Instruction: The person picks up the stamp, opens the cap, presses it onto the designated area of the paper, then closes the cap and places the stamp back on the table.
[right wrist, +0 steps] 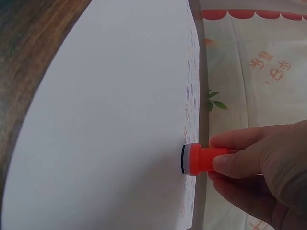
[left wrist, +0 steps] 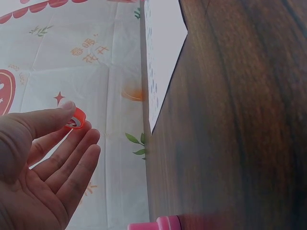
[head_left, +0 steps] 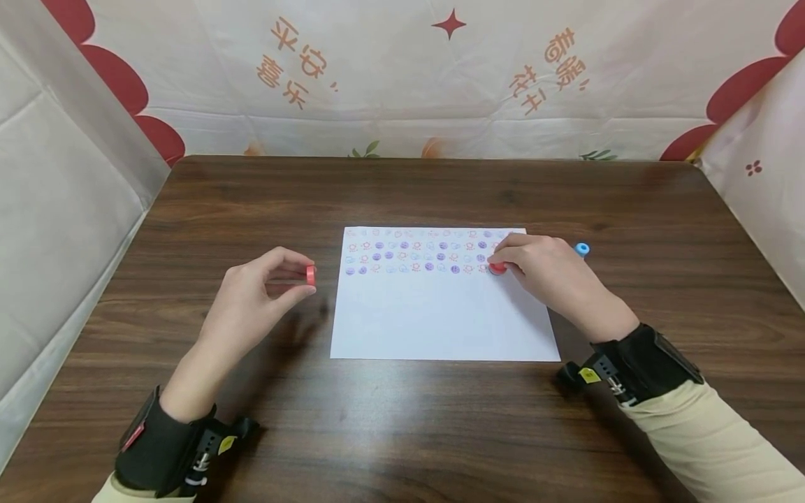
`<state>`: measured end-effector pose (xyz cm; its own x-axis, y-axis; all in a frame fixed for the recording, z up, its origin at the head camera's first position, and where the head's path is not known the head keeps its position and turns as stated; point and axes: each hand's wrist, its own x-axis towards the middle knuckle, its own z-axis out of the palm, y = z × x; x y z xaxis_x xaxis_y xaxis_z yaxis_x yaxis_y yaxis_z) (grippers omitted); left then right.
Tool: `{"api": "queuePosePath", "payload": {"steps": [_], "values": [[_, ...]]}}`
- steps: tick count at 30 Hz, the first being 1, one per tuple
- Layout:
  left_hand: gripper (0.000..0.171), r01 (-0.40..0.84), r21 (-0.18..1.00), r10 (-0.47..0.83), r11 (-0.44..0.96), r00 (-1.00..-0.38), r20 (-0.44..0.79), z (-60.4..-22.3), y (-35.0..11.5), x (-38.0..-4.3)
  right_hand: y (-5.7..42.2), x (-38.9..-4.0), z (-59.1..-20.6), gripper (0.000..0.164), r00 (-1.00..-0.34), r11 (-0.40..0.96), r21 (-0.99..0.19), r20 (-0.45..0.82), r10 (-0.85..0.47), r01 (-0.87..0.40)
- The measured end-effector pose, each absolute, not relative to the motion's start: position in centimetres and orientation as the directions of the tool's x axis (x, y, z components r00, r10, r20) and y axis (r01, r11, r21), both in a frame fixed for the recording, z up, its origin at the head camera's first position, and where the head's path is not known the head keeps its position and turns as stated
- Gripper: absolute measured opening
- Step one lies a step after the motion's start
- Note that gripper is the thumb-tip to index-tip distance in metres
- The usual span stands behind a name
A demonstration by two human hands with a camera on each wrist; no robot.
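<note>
My right hand [head_left: 547, 269] grips a red-orange stamp [right wrist: 204, 159] by its handle, thumb and fingers around it. The stamp's face meets the white sheet of paper [head_left: 440, 314] near the right end of the lowest printed row. Several rows of small red, blue and purple prints [head_left: 415, 251] run across the upper part of the sheet. To the left of the paper, my left hand [head_left: 254, 293] pinches a small red cap [left wrist: 76, 119] between thumb and fingertips, above the table. In the left wrist view its remaining fingers are spread and loosely bent.
A blue stamp [head_left: 581, 249] stands just beyond the paper's right edge, behind my right hand. A pink stamp [left wrist: 158, 224] shows at the bottom of the left wrist view. The dark wooden table [head_left: 402, 426] ends at a white printed cloth [head_left: 402, 84].
</note>
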<state>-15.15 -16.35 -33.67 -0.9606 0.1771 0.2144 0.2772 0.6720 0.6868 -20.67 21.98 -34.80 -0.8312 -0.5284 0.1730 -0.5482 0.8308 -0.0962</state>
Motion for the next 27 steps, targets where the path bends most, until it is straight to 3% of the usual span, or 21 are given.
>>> {"api": "queuePosePath", "payload": {"steps": [27], "values": [[0.034,0.275,0.698,0.183,0.662,-0.962,0.204,-34.15,-16.09,-15.62,22.14,-20.91,-34.92,0.025,-0.8,0.805,-0.055,0.165,-0.577,-0.591]]}}
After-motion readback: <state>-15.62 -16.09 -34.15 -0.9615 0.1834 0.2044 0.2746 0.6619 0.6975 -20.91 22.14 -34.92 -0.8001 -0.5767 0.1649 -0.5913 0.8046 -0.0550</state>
